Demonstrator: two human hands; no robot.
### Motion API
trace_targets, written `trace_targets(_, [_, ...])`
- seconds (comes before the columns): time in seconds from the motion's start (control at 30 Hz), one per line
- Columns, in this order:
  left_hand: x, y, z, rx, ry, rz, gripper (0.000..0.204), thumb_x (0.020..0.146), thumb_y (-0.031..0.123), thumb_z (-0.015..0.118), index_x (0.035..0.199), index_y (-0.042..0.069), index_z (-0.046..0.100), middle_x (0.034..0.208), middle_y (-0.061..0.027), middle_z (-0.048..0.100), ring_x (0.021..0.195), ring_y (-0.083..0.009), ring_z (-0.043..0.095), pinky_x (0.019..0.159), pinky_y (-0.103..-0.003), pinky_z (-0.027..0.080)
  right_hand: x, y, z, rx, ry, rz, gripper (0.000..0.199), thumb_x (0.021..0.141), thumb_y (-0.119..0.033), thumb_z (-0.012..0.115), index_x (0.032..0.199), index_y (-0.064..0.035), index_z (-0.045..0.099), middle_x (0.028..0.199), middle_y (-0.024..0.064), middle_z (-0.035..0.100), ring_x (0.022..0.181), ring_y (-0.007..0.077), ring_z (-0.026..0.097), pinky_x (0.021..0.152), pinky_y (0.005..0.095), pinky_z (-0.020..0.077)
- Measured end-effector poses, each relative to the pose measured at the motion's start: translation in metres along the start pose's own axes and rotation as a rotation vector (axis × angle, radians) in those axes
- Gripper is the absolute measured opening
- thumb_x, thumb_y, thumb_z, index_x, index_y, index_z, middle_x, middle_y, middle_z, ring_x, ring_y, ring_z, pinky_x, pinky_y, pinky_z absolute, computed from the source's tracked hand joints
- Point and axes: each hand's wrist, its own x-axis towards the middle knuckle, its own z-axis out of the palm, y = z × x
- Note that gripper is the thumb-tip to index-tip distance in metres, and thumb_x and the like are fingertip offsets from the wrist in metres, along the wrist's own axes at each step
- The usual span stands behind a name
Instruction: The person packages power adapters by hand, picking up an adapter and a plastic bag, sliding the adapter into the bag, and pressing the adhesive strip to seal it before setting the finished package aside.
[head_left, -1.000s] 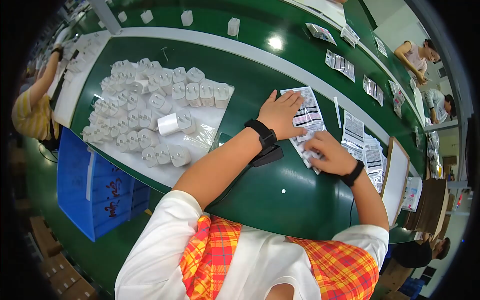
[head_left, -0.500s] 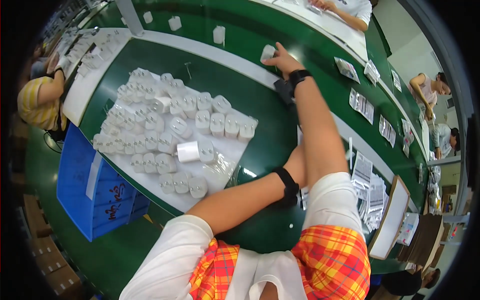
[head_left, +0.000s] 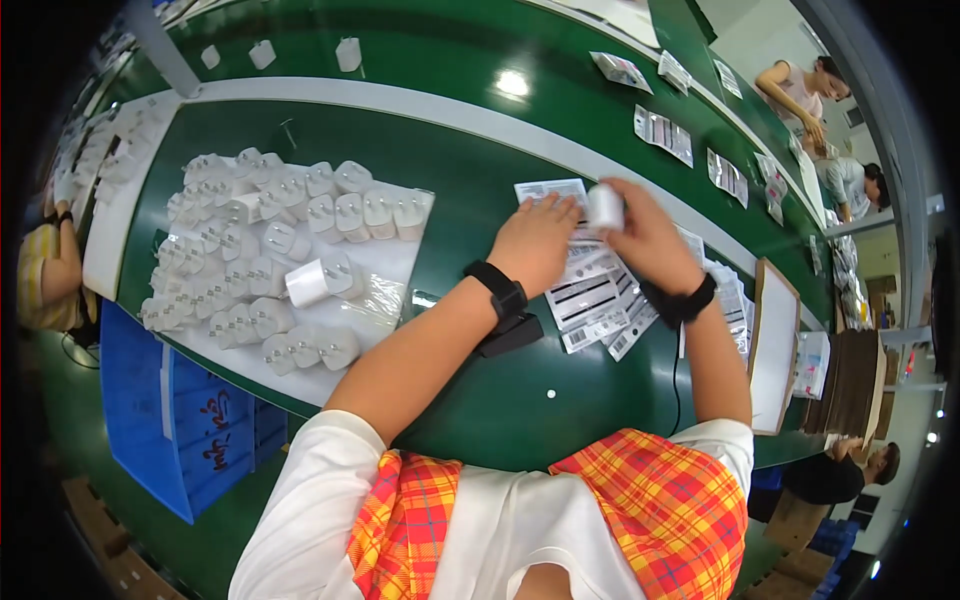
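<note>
The left hand [head_left: 537,240] lies palm down on a fan of printed packets [head_left: 590,300], its fingers outstretched and gripping nothing visible. The right hand [head_left: 650,240] is clamped around a white plug adapter [head_left: 605,207] at the far right part of the fan; whether the adapter touches the packets cannot be told. The two hands are near each other but not joined.

Well to the left of the fan, a white sheet [head_left: 385,262] carries a crowd of white plugs [head_left: 378,212], most standing with their prongs upward; one plug [head_left: 307,284] lies on its side. Farther left of the fan and lower down is a blue bin [head_left: 190,400]. To the right of the fan sit more packets [head_left: 735,300], with a white board [head_left: 775,345] past them. Nearer the person than the fan, a small white dot [head_left: 551,394] rests on the green surface [head_left: 620,400]. Beyond the fan, silvery pouches [head_left: 662,135] lie on a green belt [head_left: 440,70].
</note>
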Motion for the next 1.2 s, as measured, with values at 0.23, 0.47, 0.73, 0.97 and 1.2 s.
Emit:
trace_targets(0.23, [-0.002, 0.006, -0.008, -0.002, -0.115, -0.08, 0.052, 0.087, 0.014, 0.056, 0.137, 0.002, 0.046, 0.146, -0.0181, 0.043, 0.14, -0.0343, 0.034, 0.113, -0.05, 0.029, -0.046, -0.014, 0.045, -0.481, 0.222, -0.243, 0.045, 0.068, -0.008, 0.076, 0.106, -0.0019, 0.052, 0.098, 0.0162, 0.058, 0.089, 0.0329, 0.056, 0.077, 0.0393, 0.047])
trace_targets(0.47, [-0.012, 0.028, -0.009, 0.238, -0.039, -0.012, 0.057, 0.086, 0.009, 0.057, 0.139, -0.002, 0.041, 0.148, -0.0233, 0.039, 0.141, -0.0352, 0.032, 0.115, -0.047, 0.027, -0.016, 0.013, 0.036, -0.194, 0.119, -0.004, 0.032, 0.073, -0.006, 0.073, 0.095, -0.0016, 0.051, 0.088, 0.0134, 0.058, 0.082, 0.0292, 0.058, 0.074, 0.036, 0.0471])
trace_targets(0.73, [0.003, 0.007, -0.034, -0.301, 0.089, -0.032, 0.054, 0.084, 0.003, 0.058, 0.136, -0.002, 0.044, 0.131, -0.0265, 0.054, 0.128, -0.036, 0.049, 0.106, -0.037, 0.04, -0.028, 0.001, 0.027, 0.372, 0.166, -0.038, 0.018, 0.084, -0.003, 0.062, 0.097, -0.0035, 0.05, 0.086, 0.003, 0.055, 0.076, 0.0134, 0.057, 0.069, 0.0249, 0.0459])
trace_targets(0.97, [0.003, 0.015, -0.039, -0.659, 0.175, -0.087, 0.025, 0.094, 0.018, 0.061, 0.104, -0.005, 0.065, 0.098, -0.0126, 0.069, 0.089, -0.0166, 0.063, 0.081, -0.031, 0.049, -0.043, -0.036, 0.01, 1.185, 0.278, 0.223, 0.014, 0.089, -0.006, 0.058, 0.102, -0.0058, 0.052, 0.089, 0.0003, 0.056, 0.075, 0.0081, 0.053, 0.065, 0.0216, 0.0436])
trace_targets(1.2, [0.008, 0.012, -0.016, -1.045, 0.136, -0.419, 0.031, 0.096, 0.025, 0.06, 0.099, -0.005, 0.065, 0.083, -0.0064, 0.068, 0.078, -0.0101, 0.061, 0.071, -0.027, 0.048, -0.038, 0.007, 0.026, 0.68, 0.103, 0.353, 0.019, 0.096, -0.019, 0.06, 0.102, -0.0015, 0.064, 0.076, -0.0026, 0.059, 0.065, 0.0046, 0.051, 0.059, 0.0183, 0.0415])
